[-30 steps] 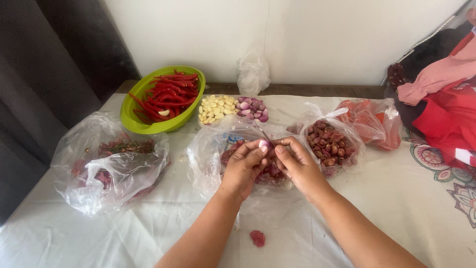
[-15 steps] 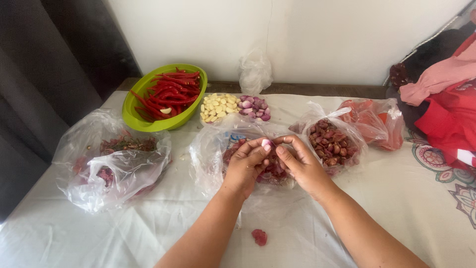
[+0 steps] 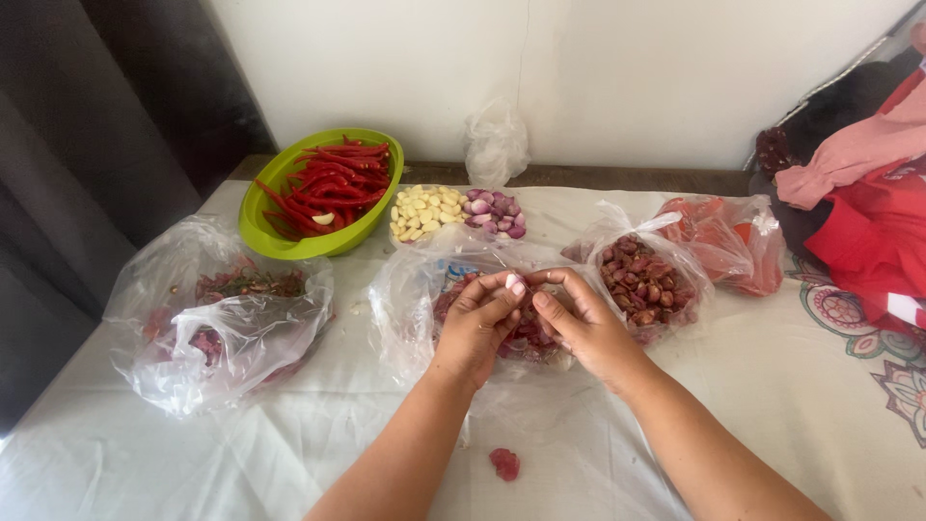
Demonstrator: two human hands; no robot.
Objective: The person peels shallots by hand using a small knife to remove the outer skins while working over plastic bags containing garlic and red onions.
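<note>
while both hands, left hand [image 3: 475, 323] and right hand [image 3: 579, 323], pinch a shallot [image 3: 516, 286] over the peel bag [image 3: 415, 289], a shallot bag [image 3: 644, 275] sits just right, a green chilli bowl [image 3: 253, 217] behind.

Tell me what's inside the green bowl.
The green bowl holds a heap of red chillies, with one pale garlic clove on top near the front. Whatever lies under the chillies is covered.

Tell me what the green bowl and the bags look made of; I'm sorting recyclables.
The green bowl looks like plastic: uniform lime colour, smooth, slightly glossy rim. The clear bag on the left looks like thin plastic film: see-through, crinkled, with shiny creases.
</note>
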